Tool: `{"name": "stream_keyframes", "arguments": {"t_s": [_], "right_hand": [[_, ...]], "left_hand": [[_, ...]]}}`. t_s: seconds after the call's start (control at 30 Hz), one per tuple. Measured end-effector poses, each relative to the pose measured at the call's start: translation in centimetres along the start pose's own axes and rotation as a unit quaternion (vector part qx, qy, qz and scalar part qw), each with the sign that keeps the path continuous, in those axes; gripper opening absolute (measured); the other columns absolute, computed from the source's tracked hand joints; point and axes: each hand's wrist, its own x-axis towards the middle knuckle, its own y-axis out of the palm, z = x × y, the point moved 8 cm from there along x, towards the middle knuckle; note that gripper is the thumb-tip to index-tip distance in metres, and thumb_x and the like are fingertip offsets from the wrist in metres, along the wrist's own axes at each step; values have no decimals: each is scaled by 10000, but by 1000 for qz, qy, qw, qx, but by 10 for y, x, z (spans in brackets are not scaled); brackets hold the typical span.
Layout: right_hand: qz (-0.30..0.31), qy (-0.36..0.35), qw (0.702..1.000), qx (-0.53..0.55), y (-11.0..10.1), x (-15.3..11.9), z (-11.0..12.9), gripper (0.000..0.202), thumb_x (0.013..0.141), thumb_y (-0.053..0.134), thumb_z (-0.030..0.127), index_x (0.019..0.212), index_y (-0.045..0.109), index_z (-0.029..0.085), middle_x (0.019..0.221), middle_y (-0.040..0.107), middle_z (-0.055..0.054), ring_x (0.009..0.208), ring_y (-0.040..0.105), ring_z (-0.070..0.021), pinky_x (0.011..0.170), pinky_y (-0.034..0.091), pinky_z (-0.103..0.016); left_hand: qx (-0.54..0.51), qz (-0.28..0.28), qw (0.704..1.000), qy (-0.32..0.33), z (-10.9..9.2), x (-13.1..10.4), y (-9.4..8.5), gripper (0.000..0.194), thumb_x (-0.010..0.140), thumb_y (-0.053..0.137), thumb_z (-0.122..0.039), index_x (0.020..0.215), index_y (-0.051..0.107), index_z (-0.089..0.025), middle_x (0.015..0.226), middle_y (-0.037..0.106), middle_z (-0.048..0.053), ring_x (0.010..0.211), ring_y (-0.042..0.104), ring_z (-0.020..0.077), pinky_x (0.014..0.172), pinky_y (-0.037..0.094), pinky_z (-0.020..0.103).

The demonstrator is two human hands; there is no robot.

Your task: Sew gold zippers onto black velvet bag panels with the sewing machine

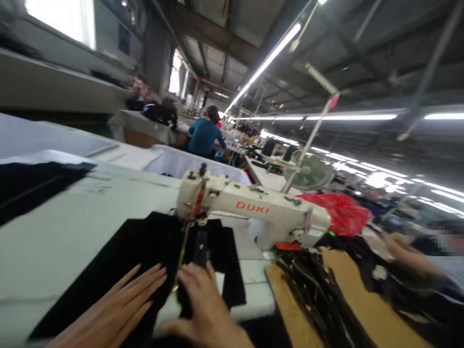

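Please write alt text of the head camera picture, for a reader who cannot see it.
A left hand and a right hand rest on black cloth at a white sewing machine. To the right lies a bundle of dark strips; farther back is a person in a blue top.

Ceiling tubes [275, 55] and upper-left window [60, 20] glaring; roof [395, 53] dim; right edge smeared, stretched.

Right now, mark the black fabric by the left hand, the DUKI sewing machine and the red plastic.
Black fabric [119, 253]: head view, on its flat left portion.
DUKI sewing machine [250, 197]: head view, on its white arm.
Red plastic [342, 212]: head view, on its crumpled middle.
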Motion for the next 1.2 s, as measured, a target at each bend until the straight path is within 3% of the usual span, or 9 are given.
{"name": "stream_keyframes", "arguments": {"t_s": [0.1, 0.2, 0.27, 0.4, 0.67, 0.83, 0.93, 1.07, 1.2], "right_hand": [[17, 36, 999, 6, -8, -1, 2, 985, 672, 942, 444, 1476, 454, 153, 1478, 541, -172, 1423, 454, -326, 1235, 203, -644], [14, 51, 999, 6, -9, 5, 5, 945, 671, 945, 390, 1462, 484, 157, 1445, 566, -165, 1404, 471, -320, 1239, 204, -630], [1, 55, 998, 3, -9, 6, 8, 881, 706, 919, 392, 1453, 504, 178, 1414, 586, -145, 1373, 501, -309, 1234, 225, -621], [-12, 65, 998, -8, -10, 10, 6, 830, 726, 893, 466, 1434, 541, 214, 1350, 620, -118, 1299, 552, -313, 1209, 270, -623], [-3, 33, 999, -8, -15, 14, 9, 702, 836, 814, 460, 1432, 541, 208, 1329, 629, -91, 1257, 543, -292, 1220, 276, -582], [-3, 55, 998, 1, -18, 13, 2, 733, 784, 872, 388, 1419, 548, 216, 1339, 601, -96, 1259, 543, -292, 1143, 433, -509], [-6, 34, 999, -24, -17, 18, 2, 579, 846, 819, 292, 1363, 585, 176, 1284, 622, -106, 1186, 582, -267, 1027, 539, -409], [3, -49, 995, -84, -10, 25, 11, 395, 938, 670, 165, 1320, 595, 104, 1191, 660, -149, 1108, 610, -290, 970, 552, -441], [-22, -35, 996, -74, -19, 32, 4, 213, 1021, 489, 168, 1159, 648, 138, 1077, 675, -130, 1012, 629, -272, 911, 552, -438]], "left_hand": [[8, 167, 984, 55, 1, -25, -25, 472, 1073, 434, -392, 1541, 430, -332, 1509, 556, -3, 1390, 523, 210, 1223, 357, 437], [39, 233, 970, 55, -3, -29, -33, 842, 925, 653, -593, 1602, 302, -237, 1620, 387, 98, 1494, 358, 317, 1229, 252, 591], [51, 221, 972, 55, -6, -28, -30, 843, 918, 687, -536, 1604, 296, -241, 1621, 387, 104, 1498, 351, 317, 1231, 215, 618], [22, 190, 981, 26, 5, -27, -22, 539, 1020, 484, -191, 1543, 422, -302, 1539, 521, 24, 1447, 446, 211, 1260, 225, 528], [-17, 138, 986, -90, 40, -18, -41, 381, 1072, 414, -390, 1396, 608, -339, 1406, 646, -25, 1394, 513, 234, 1170, 428, 421], [110, 93, 989, 9, 24, -11, -44, 541, 984, 422, -123, 1513, 476, -224, 1423, 620, 91, 1285, 598, 226, 1202, 350, 455], [166, 64, 984, 28, 9, -11, -46, 667, 883, 410, -1, 1492, 503, -258, 1557, 470, 128, 1404, 482, 271, 1173, 356, 481], [97, 75, 990, 63, -22, -6, -41, 346, 859, 557, -125, 1150, 706, -239, 1468, 568, 67, 1440, 424, 268, 1272, 122, 510], [73, 60, 995, -16, -19, 9, -29, 218, 931, 628, -322, 1101, 704, -209, 1370, 620, 108, 1382, 469, 315, 1238, 159, 599]]}}
